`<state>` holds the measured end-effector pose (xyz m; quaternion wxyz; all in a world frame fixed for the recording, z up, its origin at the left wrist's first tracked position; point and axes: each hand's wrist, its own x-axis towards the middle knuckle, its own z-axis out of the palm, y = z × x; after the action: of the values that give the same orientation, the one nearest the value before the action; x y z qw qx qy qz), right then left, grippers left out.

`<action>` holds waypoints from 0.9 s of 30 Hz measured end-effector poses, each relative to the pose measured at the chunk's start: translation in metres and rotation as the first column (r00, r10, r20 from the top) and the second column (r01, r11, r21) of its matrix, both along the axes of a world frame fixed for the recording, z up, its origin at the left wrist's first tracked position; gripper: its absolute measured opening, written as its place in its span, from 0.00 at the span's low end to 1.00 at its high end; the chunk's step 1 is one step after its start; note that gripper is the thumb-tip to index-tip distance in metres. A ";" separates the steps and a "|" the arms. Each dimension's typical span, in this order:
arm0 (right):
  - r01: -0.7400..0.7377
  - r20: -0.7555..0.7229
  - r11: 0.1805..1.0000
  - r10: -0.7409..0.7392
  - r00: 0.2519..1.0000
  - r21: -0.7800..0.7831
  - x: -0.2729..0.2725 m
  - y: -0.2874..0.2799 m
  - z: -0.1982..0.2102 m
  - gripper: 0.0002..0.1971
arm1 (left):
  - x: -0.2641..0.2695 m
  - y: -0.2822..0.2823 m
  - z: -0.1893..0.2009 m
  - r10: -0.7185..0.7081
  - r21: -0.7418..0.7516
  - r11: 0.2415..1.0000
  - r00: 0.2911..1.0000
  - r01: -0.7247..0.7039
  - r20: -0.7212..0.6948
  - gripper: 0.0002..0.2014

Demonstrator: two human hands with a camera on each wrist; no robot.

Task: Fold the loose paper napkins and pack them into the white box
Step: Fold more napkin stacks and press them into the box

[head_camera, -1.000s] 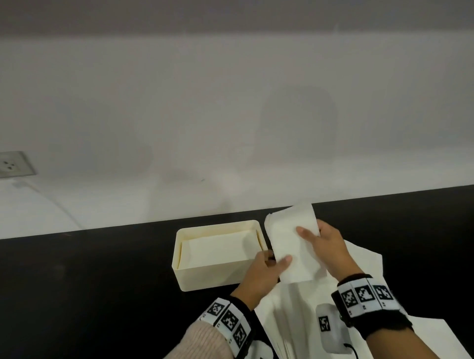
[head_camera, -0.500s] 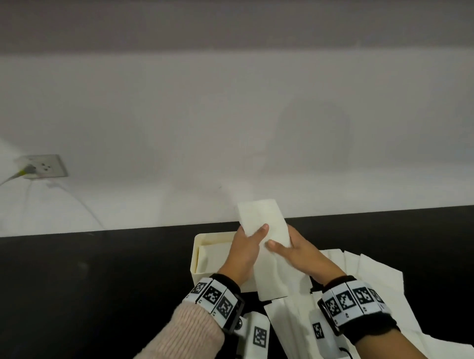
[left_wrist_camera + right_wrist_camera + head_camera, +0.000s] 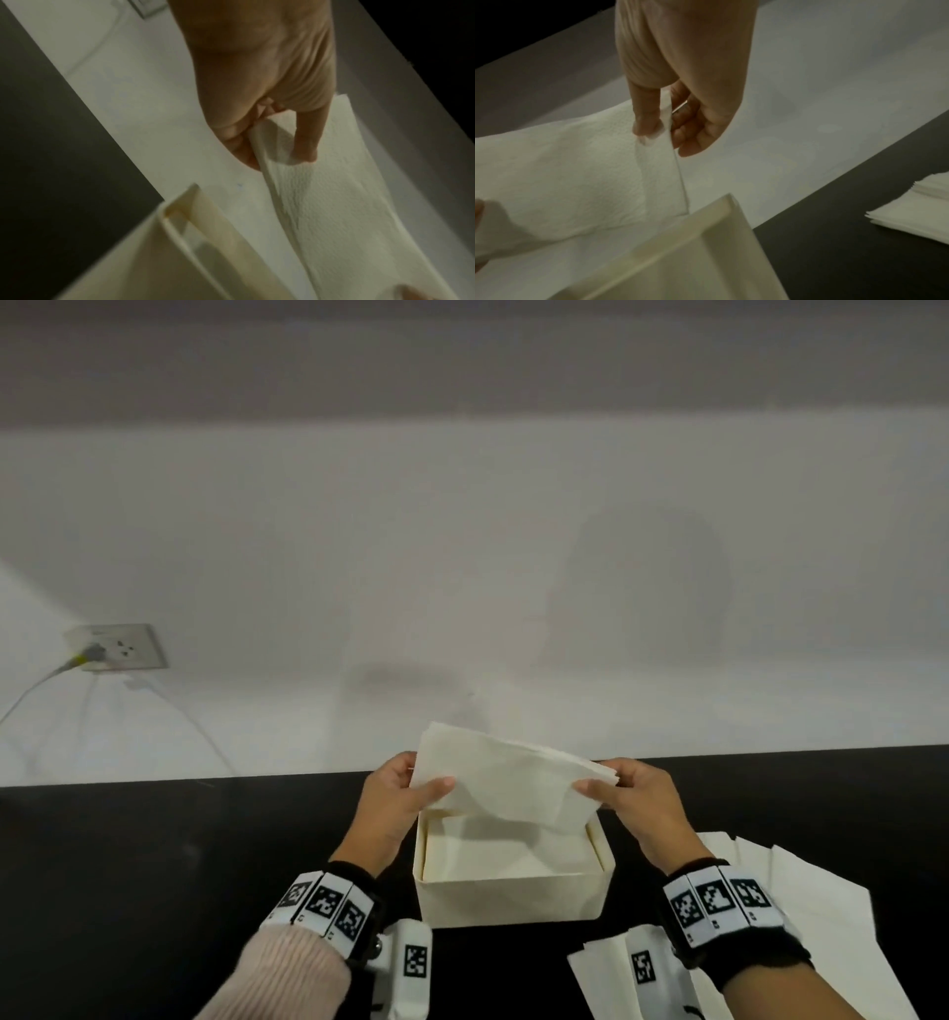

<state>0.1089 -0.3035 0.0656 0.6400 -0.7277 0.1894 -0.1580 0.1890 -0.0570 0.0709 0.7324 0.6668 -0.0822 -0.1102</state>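
Fingers and thumb of our left hand pinch the left end of the folded napkin in the head view, and our right hand pinches its right end the same way. Between the two grips the napkin hangs and sags in the middle, its lower edge dipping just above the open white box, which stands on the black tabletop directly below our fingertips. Folded napkins already lie flat inside the box. Loose napkins are spread on the tabletop to the right of our right wrist. A wall socket with a plugged cable sits far to the left of our left hand.

Left wrist view: our thumb lies on the textured upper face of the napkin, the other fingers curl under its folded edge. A corner of the box rises just below these fingers.

Right wrist view: our thumb presses the napkin against the curled fingers behind it. The box rim sits just under the napkin's hanging corner, and the stack of loose napkins lies well apart to the right.
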 end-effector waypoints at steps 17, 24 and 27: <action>-0.052 -0.197 0.992 0.029 0.980 -0.116 0.011 0.003 -0.025 0.14 | 0.003 -0.020 -0.034 0.000 0.455 0.890 0.999 -0.016 0.037 0.34; -0.117 -0.221 0.986 0.089 0.971 -0.115 0.008 0.010 -0.024 0.17 | 0.005 -0.018 -0.028 0.049 0.398 0.916 0.999 -0.049 0.011 0.39; -0.148 -0.283 0.978 0.101 0.954 -0.149 0.008 0.014 -0.025 0.22 | -0.001 -0.022 -0.032 0.045 0.479 0.877 0.999 -0.030 -0.018 0.42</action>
<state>0.1173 -0.2894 0.0406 0.5524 -0.8047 0.2156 -0.0304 0.1878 -0.0794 0.0392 0.5481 0.8269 -0.0290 -0.1224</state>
